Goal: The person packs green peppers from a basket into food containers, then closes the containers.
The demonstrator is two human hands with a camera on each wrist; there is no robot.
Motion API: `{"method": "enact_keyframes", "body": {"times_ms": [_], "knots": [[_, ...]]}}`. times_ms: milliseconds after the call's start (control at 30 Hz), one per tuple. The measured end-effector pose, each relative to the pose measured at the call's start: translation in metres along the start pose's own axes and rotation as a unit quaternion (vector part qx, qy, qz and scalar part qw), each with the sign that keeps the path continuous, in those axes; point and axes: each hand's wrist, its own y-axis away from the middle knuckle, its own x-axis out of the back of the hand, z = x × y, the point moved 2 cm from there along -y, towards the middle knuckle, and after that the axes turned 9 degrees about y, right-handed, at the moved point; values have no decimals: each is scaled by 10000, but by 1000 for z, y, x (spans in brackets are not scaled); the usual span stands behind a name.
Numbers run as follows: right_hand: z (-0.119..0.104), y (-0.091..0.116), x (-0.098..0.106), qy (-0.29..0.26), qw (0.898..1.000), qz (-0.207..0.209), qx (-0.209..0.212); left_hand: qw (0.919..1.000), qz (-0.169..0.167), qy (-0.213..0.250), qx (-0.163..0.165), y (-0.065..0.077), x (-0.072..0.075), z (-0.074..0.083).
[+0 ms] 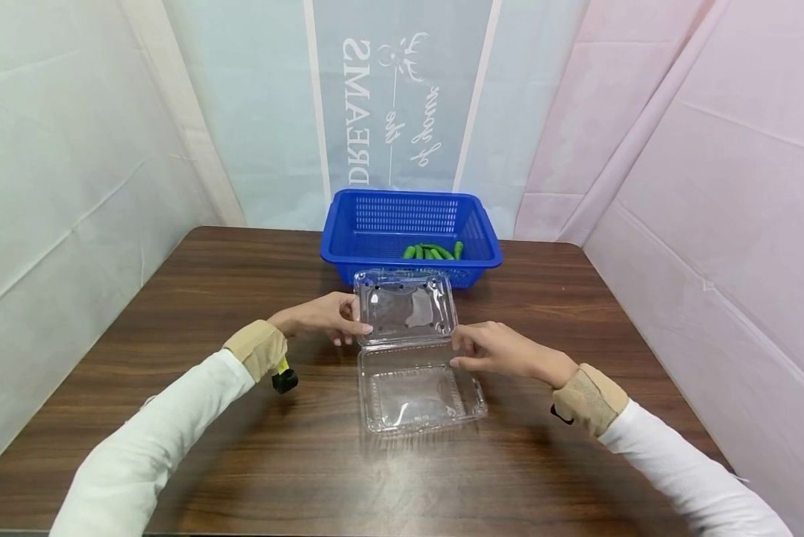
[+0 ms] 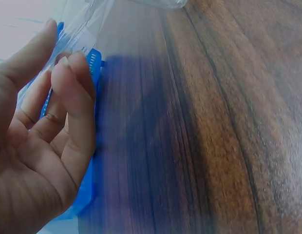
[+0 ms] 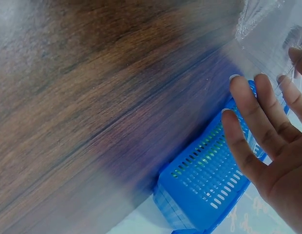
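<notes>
A clear plastic clamshell box (image 1: pixel 412 403) stands unfolded on the table, its lid (image 1: pixel 405 306) raised on the far side, in front of the blue basket. My left hand (image 1: pixel 323 315) pinches the lid's left edge between thumb and fingers. On the opposite side, my right hand (image 1: pixel 506 350) holds the lid's lower right edge near the hinge with thumb and index finger. The right wrist view shows the other fingers (image 3: pixel 253 114) of that hand spread loosely beside the plastic. In the left wrist view, clear plastic (image 2: pixel 85 29) shows near the left thumb.
Behind the box sits a blue perforated basket (image 1: pixel 412 262) with several green peppers (image 1: pixel 435 252) at its front right. Everything stands on a dark wood-grain table (image 1: pixel 241 462). Fabric walls (image 1: pixel 60 149) close in the left, back and right sides.
</notes>
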Motion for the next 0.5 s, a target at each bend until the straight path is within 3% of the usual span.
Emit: {"method": "enact_keyframes", "body": {"times_ms": [133,333,500], "knots": [[-1,-1,-1,65,10000,66,17,9999,-26,-134,-15,1,1,0],[-1,-3,-2,114,9999,42,-17,9992,11,-244,-317,3,2,5],[1,-6,-1,219,9997,23,-136,9984,378,-151,-395,2,3,5]]}}
